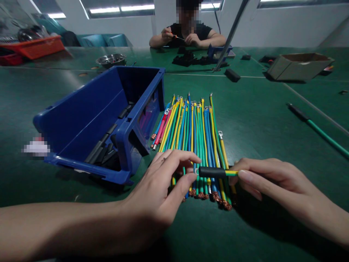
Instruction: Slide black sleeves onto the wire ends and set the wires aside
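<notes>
Between the thumb and fingers of my right hand [267,178] is a short yellow-green cable [231,173], held level. A black sleeve [212,172] covers its left part, and a metal ring lug shows at the left tip. My left hand [169,178] is at that lug, thumb and index finger apart on either side of it; whether the thumb touches it I cannot tell. Beneath both hands lies a row of cut cables [200,127] in yellow, green, blue and red, with lugs at the far ends and bare copper strands at the near ends.
Left of the cables stands a blue bin [89,98] with black sleeves [105,147] inside. A green cable [327,134] lies at right. Farther back are a cardboard box [297,69], a metal bowl [111,60], an orange crate [40,49] and a co-worker [188,34] holding a screwdriver-like tool.
</notes>
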`<control>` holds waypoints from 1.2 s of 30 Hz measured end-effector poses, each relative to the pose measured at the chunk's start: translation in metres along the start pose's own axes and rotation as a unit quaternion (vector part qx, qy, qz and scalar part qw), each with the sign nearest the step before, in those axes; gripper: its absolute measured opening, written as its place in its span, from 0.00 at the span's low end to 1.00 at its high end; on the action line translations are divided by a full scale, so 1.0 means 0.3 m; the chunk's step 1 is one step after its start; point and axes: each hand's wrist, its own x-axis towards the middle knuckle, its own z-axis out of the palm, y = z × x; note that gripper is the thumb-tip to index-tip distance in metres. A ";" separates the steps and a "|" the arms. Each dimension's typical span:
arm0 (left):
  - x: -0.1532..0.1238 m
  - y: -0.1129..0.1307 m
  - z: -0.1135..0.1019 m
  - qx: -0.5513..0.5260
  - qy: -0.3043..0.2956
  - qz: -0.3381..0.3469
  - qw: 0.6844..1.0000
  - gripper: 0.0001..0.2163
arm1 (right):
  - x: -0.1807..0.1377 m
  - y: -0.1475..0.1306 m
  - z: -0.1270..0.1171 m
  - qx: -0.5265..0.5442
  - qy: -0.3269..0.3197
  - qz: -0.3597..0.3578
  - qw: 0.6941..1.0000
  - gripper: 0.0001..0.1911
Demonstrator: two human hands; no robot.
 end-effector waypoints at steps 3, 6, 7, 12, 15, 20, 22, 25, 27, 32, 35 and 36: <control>0.006 0.001 0.001 -0.010 0.012 0.008 1.000 0.07 | 0.000 -0.005 0.002 -0.004 -0.004 -0.011 1.000 0.24; 0.015 0.005 -0.002 -0.014 0.010 0.013 1.000 0.07 | 0.000 -0.005 0.003 -0.010 -0.003 -0.018 1.000 0.26; 0.017 0.007 -0.003 -0.016 0.013 0.012 1.000 0.06 | 0.000 -0.005 0.003 -0.014 -0.002 -0.020 1.000 0.26; 0.020 0.005 -0.005 -0.038 0.043 0.027 0.998 0.07 | 0.000 -0.013 0.005 -0.034 -0.003 -0.022 0.999 0.27; 0.023 0.003 -0.003 -0.054 0.049 0.040 0.997 0.08 | -0.003 -0.013 0.005 -0.031 -0.011 -0.018 0.999 0.26; 0.026 0.011 -0.003 -0.066 0.053 0.050 0.995 0.08 | -0.005 -0.009 0.005 -0.032 -0.012 -0.020 0.999 0.25; 0.024 0.013 -0.003 -0.064 0.054 0.037 0.996 0.08 | -0.002 -0.010 0.005 -0.033 -0.012 -0.021 0.999 0.25; 0.022 0.011 -0.003 -0.069 0.050 0.010 0.996 0.07 | 0.001 -0.010 0.004 -0.025 -0.016 -0.015 0.999 0.25; 0.021 0.008 -0.003 -0.074 0.045 -0.002 0.996 0.07 | -0.001 -0.007 0.005 -0.018 -0.015 -0.008 1.000 0.25; 0.027 0.009 -0.008 -0.076 0.044 -0.011 0.996 0.07 | -0.003 0.000 0.007 -0.027 -0.017 0.001 1.000 0.26; 0.033 0.014 -0.008 -0.085 0.044 -0.023 0.995 0.07 | -0.001 -0.006 0.007 -0.028 -0.020 0.008 0.999 0.27; 0.034 0.016 -0.007 -0.088 0.046 -0.026 0.995 0.07 | 0.000 -0.009 0.007 -0.026 -0.022 0.008 0.999 0.27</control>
